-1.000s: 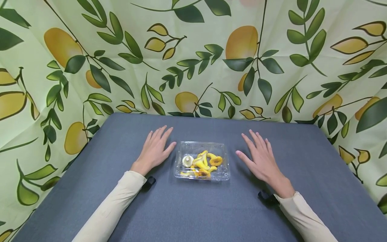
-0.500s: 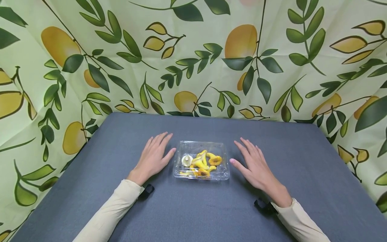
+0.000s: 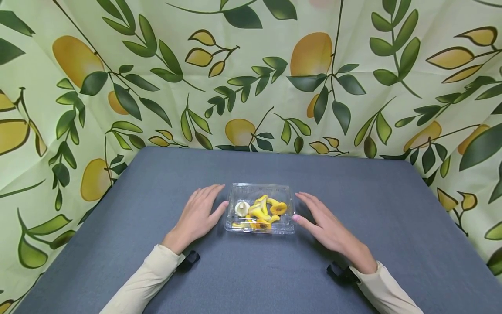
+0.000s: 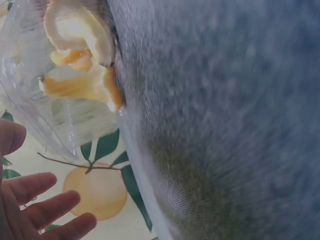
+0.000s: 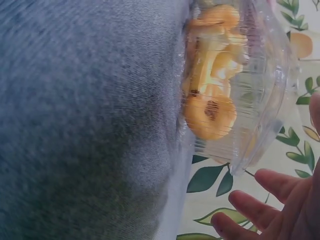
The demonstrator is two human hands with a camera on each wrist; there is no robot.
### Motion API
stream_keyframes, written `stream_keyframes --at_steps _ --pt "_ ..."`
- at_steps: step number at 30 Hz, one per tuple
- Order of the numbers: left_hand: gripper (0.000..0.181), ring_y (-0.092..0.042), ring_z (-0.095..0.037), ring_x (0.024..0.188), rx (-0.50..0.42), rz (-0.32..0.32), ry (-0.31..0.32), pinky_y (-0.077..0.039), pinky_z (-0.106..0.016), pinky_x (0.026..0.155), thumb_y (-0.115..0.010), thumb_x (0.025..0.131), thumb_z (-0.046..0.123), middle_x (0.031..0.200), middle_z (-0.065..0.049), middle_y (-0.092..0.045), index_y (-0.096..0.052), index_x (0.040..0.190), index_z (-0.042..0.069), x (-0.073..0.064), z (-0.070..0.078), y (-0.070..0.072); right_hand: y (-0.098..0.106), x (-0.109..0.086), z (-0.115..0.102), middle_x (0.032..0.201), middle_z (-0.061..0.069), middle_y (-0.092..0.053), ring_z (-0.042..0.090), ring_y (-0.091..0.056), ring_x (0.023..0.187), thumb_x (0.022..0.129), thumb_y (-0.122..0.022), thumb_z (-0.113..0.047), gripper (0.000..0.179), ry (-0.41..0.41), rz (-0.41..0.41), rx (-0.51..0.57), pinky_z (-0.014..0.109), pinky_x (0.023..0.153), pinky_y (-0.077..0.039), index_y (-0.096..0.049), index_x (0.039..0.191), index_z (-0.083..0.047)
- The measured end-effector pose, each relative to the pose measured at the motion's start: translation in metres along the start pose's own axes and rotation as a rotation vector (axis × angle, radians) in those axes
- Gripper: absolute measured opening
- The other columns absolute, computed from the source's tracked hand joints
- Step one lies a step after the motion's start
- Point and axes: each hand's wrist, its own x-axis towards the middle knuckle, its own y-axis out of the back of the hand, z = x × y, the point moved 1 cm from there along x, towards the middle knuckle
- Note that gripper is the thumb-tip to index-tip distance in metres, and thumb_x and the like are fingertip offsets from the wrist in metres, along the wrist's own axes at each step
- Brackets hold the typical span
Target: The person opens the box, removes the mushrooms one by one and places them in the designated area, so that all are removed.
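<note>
A clear plastic clamshell box (image 3: 239,194) sits on the blue-grey table, its lid down. Inside lie several yellow mushrooms (image 3: 259,209) and one white mushroom (image 3: 242,209). To the box's left is my left hand (image 3: 199,213), fingers extended, thumb tip right at the box's side. My right hand (image 3: 325,224) is at the opposite side, fingers stretched forward, thumb and fingertips right at the box's edge. In the left wrist view the fingers (image 4: 55,212) are spread apart below the clear box (image 4: 35,95). The right wrist view has the fingers (image 5: 255,207) just below the box (image 5: 270,90).
The cloth-covered table (image 3: 255,274) extends around the box on all sides. A curtain (image 3: 251,96) printed with leaves and fruit hangs behind the table and along its sides. A black wrist strap (image 3: 341,274) shows by the right cuff, another (image 3: 189,261) by the left.
My right hand has moved left and nearer to me, up to the box's right side. The left hand has drawn slightly back toward me, its fingers closer together. The box stays in place.
</note>
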Motion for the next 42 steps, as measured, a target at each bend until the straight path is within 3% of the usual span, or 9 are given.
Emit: stream_keyframes --at_steps 6,11,15,18,23,31,38,42 --pt "0.046 -0.056 -0.032 0.128 -0.055 -0.009 0.021 -0.040 -0.056 0.111 -0.056 0.100 0.037 0.135 -0.011 -0.063 -0.058 0.137 0.010 -0.007 0.003 -0.002 -0.002 -0.003 -0.002 0.159 0.013 -0.033 0.037 -0.031 0.147 0.097 -0.058 -0.050 0.073 -0.029 -0.044 0.036 0.067 0.114 -0.030 -0.033 0.154 -0.015" --pt "0.037 -0.062 -0.027 0.116 -0.124 -0.030 0.059 -0.047 -0.052 0.101 -0.058 0.100 0.034 0.123 -0.007 -0.068 -0.063 0.129 0.012 -0.010 0.003 -0.004 -0.004 -0.004 -0.001 0.152 0.015 -0.043 0.038 -0.045 0.138 0.095 -0.063 -0.047 0.075 -0.067 -0.076 0.126 0.064 0.109 -0.039 -0.032 0.154 -0.012" --pt "0.020 -0.065 -0.015 0.096 -0.220 -0.063 0.074 -0.053 -0.039 0.087 -0.061 0.099 0.029 0.104 0.000 -0.071 -0.068 0.111 0.015 -0.009 0.001 -0.005 -0.003 -0.004 0.001 0.141 0.016 -0.055 0.034 -0.057 0.126 0.095 -0.066 -0.041 0.072 -0.051 -0.100 0.180 0.057 0.102 -0.048 -0.035 0.151 -0.007" --pt "0.011 -0.060 -0.007 0.081 -0.305 -0.105 0.076 -0.051 -0.027 0.075 -0.062 0.098 0.026 0.088 0.005 -0.068 -0.068 0.099 0.017 -0.008 -0.002 -0.005 -0.002 -0.004 0.002 0.135 0.016 -0.059 0.031 -0.061 0.120 0.094 -0.067 -0.038 0.069 -0.056 -0.117 0.215 0.054 0.100 -0.050 -0.038 0.149 -0.007" --pt "0.012 -0.057 -0.009 0.070 -0.459 -0.209 0.089 -0.046 -0.020 0.064 -0.060 0.100 0.023 0.079 0.002 -0.066 -0.065 0.094 0.013 -0.006 -0.007 -0.002 -0.001 -0.002 0.002 0.124 0.012 -0.063 0.024 -0.064 0.111 0.093 -0.069 -0.037 0.059 -0.096 -0.127 0.249 0.043 0.094 -0.054 -0.048 0.139 -0.006" --pt "0.017 -0.066 -0.019 0.070 -0.675 -0.410 0.093 -0.051 -0.024 0.065 -0.054 0.102 0.018 0.080 -0.011 -0.070 -0.058 0.101 0.002 -0.004 -0.014 0.000 -0.002 0.000 0.001 0.095 0.001 -0.067 0.012 -0.062 0.086 0.092 -0.070 -0.034 0.029 -0.091 -0.140 0.274 0.023 0.074 -0.053 -0.064 0.105 -0.009" --pt "0.025 -0.069 -0.016 0.071 -0.892 -0.606 0.156 -0.054 -0.026 0.062 -0.043 0.101 0.014 0.081 -0.011 -0.072 -0.047 0.110 -0.009 -0.005 -0.020 -0.003 -0.003 0.000 0.000 0.089 0.003 -0.068 0.010 -0.059 0.077 0.095 -0.067 -0.032 0.022 -0.048 -0.193 0.318 0.021 0.068 -0.049 -0.067 0.097 -0.010" --pt "0.025 -0.070 -0.015 0.074 -1.001 -0.673 0.188 -0.055 -0.025 0.064 -0.042 0.100 0.010 0.084 -0.006 -0.072 -0.042 0.116 -0.009 -0.007 -0.023 -0.006 -0.004 0.000 0.001 0.090 0.004 -0.068 0.011 -0.060 0.079 0.096 -0.066 -0.032 0.023 -0.044 -0.217 0.337 0.020 0.070 -0.049 -0.067 0.098 -0.009"
